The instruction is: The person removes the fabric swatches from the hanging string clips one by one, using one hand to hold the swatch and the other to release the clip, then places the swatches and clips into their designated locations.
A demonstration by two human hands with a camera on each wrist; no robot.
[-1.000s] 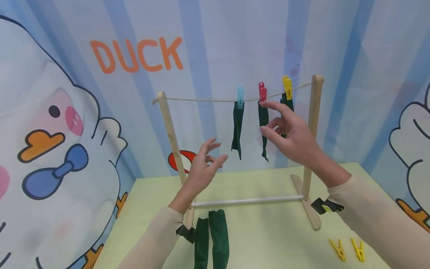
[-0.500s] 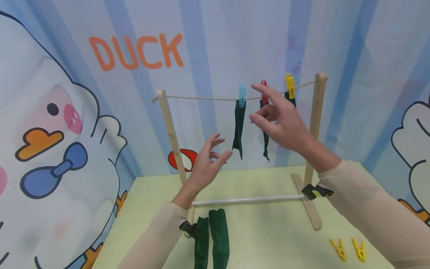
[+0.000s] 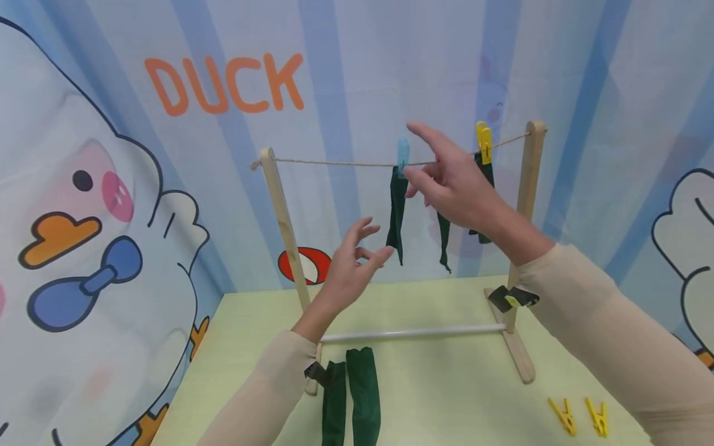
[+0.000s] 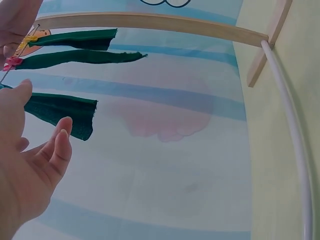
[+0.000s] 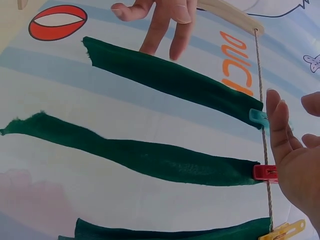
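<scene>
Three dark green cloth strips hang from a thin cord (image 3: 334,163). A light blue clothespin (image 3: 403,152) clips the leftmost strip (image 3: 396,217), a red clothespin (image 5: 262,172) the middle strip (image 5: 170,162), a yellow clothespin (image 3: 483,142) the rightmost. My right hand (image 3: 463,186) is raised at the cord beside the blue clothespin, thumb and index finger spread apart, holding nothing. In the head view it covers the red clothespin. My left hand (image 3: 348,269) hovers left of the leftmost strip's lower end, fingers loosely bent and nothing in them.
Wooden posts (image 3: 285,229) carry the cord, joined below by a white rod (image 3: 413,332). Two green strips (image 3: 364,396) lie on the pale yellow table (image 3: 446,396) at front. Two yellow clothespins (image 3: 597,417) lie front right. A duck-printed curtain (image 3: 357,74) stands behind.
My right hand has moved left along the cord, from the red clothespin to the blue one, its thumb and index finger opening wider. My left hand has drifted slightly right and up.
</scene>
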